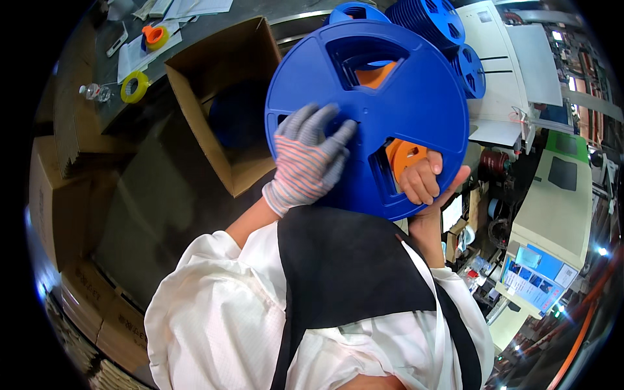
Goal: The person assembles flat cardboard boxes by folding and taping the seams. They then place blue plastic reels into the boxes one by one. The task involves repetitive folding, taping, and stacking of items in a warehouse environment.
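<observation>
A large blue plastic reel (422,97) with wedge-shaped cutouts is tilted up in front of my chest. My right hand (424,179), bare, grips its lower right edge, with the fingers hooked through a cutout and the thumb outside the rim. My left hand (309,153), in a grey and orange striped glove, lies against the reel's face left of the hub with its fingers spread. Orange plastic (408,156) shows through two cutouts behind the reel. To the left stands an open cardboard box (195,130), holding a dark blue round thing (235,114) deep in shadow.
More blue reels (429,23) are stacked beyond mine. A dark worktop at far left carries yellow tape (134,87), an orange tape dispenser (155,37), papers and a plastic bottle (95,92). Cartons (58,201) line the left side. Machinery (552,195) stands at right.
</observation>
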Demonstrator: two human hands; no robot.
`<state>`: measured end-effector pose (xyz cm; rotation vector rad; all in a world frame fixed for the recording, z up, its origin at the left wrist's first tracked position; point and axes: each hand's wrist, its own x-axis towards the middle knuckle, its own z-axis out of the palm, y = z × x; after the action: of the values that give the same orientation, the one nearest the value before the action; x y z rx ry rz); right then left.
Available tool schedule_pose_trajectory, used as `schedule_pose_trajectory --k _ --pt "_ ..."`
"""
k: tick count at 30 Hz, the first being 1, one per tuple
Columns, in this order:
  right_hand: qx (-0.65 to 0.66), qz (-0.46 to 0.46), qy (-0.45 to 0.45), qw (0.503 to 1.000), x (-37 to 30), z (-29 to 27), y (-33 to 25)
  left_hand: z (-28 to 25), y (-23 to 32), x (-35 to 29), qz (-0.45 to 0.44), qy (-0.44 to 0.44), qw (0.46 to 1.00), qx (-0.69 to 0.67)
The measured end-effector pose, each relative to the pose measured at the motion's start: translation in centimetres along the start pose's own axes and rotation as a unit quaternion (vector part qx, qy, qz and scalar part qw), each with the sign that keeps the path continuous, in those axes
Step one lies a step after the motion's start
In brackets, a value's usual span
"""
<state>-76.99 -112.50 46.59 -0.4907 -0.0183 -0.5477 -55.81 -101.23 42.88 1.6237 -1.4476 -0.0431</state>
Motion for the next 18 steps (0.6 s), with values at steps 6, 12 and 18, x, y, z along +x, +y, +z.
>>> schedule_pose_trajectory --k 6,12,18 --pt "0.030 0.025 0.009 0.999 -0.2 0.2 0.2 2.7 0.7 4.1 0.178 -0.125 0.975 -0.036" --pt "0.008 -0.013 0.039 0.999 -2.1 0.3 0.3 7.5 -11.8 0.3 -0.228 0.015 0.965 0.125" --pt "0.020 -0.027 0.062 0.998 -2.9 -0.2 0.1 4.2 0.1 1.9 0.109 -0.149 0.983 -0.020"
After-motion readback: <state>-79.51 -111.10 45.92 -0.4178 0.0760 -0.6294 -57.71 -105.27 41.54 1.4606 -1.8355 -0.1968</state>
